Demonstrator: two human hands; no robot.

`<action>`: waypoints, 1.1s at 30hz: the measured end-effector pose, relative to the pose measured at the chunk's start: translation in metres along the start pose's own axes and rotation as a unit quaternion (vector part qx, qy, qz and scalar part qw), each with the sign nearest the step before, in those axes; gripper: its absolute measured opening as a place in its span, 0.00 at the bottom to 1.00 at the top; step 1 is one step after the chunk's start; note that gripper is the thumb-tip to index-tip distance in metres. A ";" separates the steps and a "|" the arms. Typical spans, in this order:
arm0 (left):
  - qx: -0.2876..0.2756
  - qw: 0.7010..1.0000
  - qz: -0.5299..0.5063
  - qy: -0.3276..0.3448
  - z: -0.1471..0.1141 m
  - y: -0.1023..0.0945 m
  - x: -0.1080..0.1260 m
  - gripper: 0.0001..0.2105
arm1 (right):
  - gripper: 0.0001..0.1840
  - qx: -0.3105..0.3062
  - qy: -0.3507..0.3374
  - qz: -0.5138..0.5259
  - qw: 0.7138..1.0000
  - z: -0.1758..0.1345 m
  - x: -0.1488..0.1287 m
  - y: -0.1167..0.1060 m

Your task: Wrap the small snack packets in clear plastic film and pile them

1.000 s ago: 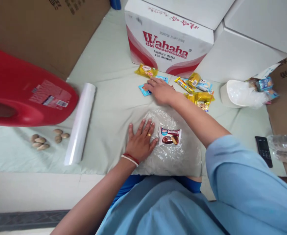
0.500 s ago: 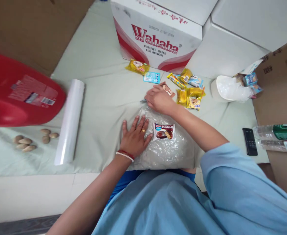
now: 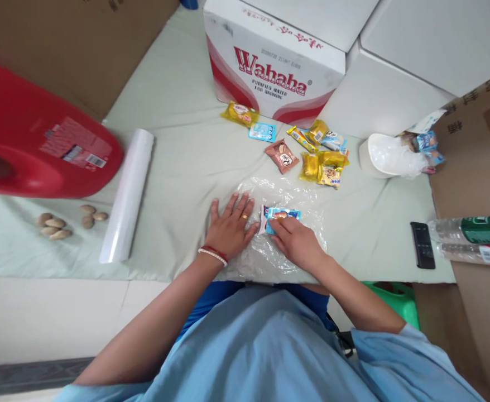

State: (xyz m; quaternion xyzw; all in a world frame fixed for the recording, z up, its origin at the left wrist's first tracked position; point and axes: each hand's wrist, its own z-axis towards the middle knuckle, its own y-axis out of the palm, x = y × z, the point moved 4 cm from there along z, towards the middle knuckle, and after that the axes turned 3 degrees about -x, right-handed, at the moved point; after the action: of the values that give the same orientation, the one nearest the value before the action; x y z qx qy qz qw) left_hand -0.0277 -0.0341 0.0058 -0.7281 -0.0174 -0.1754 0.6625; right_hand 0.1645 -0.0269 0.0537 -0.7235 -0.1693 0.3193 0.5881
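Observation:
A sheet of clear plastic film (image 3: pixel 245 268) lies wrinkled on the cloth in front of me. My left hand (image 3: pixel 230 224) rests flat on its left part, fingers spread. My right hand (image 3: pixel 299 240) has its fingertips on a small blue snack packet (image 3: pixel 289 213) over the middle of the film. Beneath that packet, the white end of another snack packet (image 3: pixel 263 219) shows at the left; the remainder is covered. Just beyond the film lies a brown snack packet (image 3: pixel 282 156), touched by neither hand.
Several yellow-wrapped snacks (image 3: pixel 311 166) and a light-blue packet (image 3: pixel 262 132) lie before the Wahaha carton (image 3: pixel 278 72). At left are a film roll (image 3: pixel 128 195), nuts (image 3: pixel 52 226) and a red jug (image 3: pixel 52 139); at right, a white tub (image 3: pixel 370 156), black remote (image 3: pixel 422 245) and bottles (image 3: pixel 471 230).
My right hand has come back toward me from beside the brown packet, bringing the blue packet onto the one lying on the film. My left hand stays flat on the film.

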 end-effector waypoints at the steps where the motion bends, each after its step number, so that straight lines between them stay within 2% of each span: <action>1: 0.000 1.000 0.000 0.000 0.000 0.000 0.000 0.30 | 0.21 -0.005 -0.012 0.014 1.000 0.001 -0.002 0.000; 4: 0.005 1.000 0.001 0.002 0.000 0.001 0.000 0.31 | 0.25 0.014 -0.021 0.039 0.999 0.004 0.004 -0.011; 6: 0.010 1.000 0.003 0.001 -0.001 0.002 0.000 0.31 | 0.32 0.020 -0.019 0.034 0.999 0.003 0.011 -0.017; 9: 0.013 1.000 0.005 -0.001 0.000 0.002 -0.001 0.31 | 0.38 0.020 0.004 0.037 0.999 0.002 0.026 -0.015; 13: 0.012 1.000 0.004 -0.002 0.000 0.001 0.000 0.31 | 0.33 0.026 0.015 0.070 0.997 0.001 0.039 -0.009; 17: 0.013 1.000 -0.001 -0.003 0.000 0.001 0.000 0.31 | 0.31 0.052 -0.007 0.067 0.996 0.006 0.036 -0.017; 20: 0.013 1.000 -0.001 -0.003 0.000 0.000 0.000 0.30 | 0.29 0.012 -0.027 0.048 0.998 0.013 0.027 -0.013; 23: 0.009 1.000 0.000 -0.001 0.000 0.000 0.001 0.30 | 0.30 -0.021 -0.016 0.026 0.999 0.019 0.025 -0.005; 33: 0.013 1.000 0.001 0.000 0.000 0.001 0.000 0.30 | 0.28 0.000 -0.047 0.023 0.999 0.017 0.041 -0.008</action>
State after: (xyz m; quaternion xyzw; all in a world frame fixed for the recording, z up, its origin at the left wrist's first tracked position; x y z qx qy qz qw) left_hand -0.0275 -0.0341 0.0053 -0.7190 -0.0188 -0.1749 0.6724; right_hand 0.1845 0.0127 0.0485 -0.7114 -0.1793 0.3664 0.5723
